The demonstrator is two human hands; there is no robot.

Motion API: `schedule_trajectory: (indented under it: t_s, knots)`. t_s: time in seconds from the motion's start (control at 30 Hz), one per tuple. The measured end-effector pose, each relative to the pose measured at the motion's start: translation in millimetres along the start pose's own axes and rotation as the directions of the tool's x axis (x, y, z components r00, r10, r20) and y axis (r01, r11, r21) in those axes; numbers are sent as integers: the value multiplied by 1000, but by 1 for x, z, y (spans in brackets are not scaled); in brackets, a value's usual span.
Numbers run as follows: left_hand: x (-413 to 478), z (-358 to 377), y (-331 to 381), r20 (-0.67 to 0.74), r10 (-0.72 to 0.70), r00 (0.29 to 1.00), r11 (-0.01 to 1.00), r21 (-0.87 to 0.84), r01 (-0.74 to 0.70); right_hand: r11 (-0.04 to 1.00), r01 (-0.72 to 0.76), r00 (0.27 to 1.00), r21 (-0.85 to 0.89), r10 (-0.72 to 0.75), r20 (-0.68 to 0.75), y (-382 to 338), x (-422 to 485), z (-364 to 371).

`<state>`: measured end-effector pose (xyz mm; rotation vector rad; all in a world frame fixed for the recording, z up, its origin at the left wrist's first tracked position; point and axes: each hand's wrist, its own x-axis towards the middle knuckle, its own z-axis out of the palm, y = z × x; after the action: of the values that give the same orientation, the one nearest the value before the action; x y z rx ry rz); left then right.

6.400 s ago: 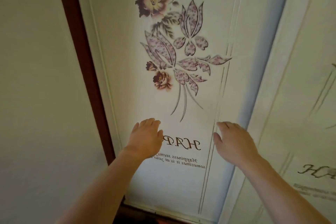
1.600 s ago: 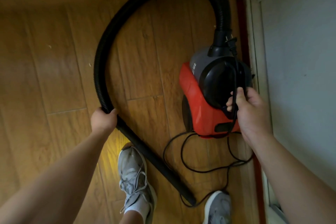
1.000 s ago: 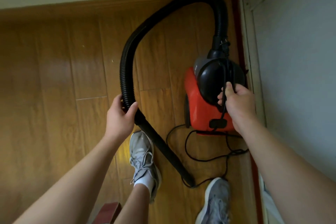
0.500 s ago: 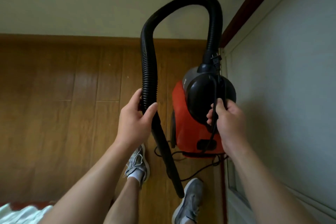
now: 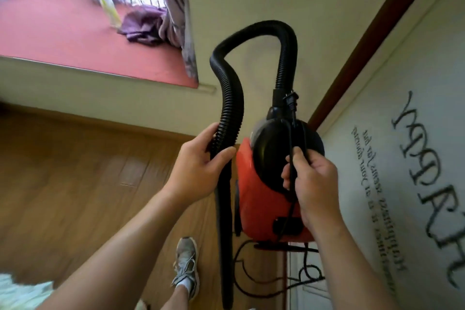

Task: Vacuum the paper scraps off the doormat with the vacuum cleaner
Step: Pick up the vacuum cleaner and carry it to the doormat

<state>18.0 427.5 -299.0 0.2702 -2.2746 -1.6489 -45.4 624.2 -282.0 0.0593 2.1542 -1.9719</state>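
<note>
Head view showed the vacuum cleaner (image 5: pixel 261 199) held clear of the wooden floor (image 5: pixel 88 171), right hand (image 5: pixel 312 184) gripping its black top together with the power cord (image 5: pixel 291 133), left hand (image 5: pixel 198 166) wrapped round the ribbed hose (image 5: pixel 227 118). No doormat or paper scraps were in view, so vacuuming looked not yet started. Plugging in and all the suction work remained.

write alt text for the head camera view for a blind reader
A person's left hand grips a black ribbed hose and the right hand grips the top of a red vacuum cleaner together with its power cord, held above a wooden floor. A grey shoe shows below, a lettered white door at right.
</note>
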Motion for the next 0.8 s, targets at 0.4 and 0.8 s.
schedule_trajectory:
  t_s: [0.4, 0.8]
  knots:
    - [-43, -164, 193, -180, 240, 954, 969, 99, -225, 964, 256, 957, 74, -263, 121, -203, -112, 57]
    - [-113, -343, 243, -343, 326, 881, 933, 266, -242, 892, 399, 879, 212, -438, 189, -285, -195, 206]
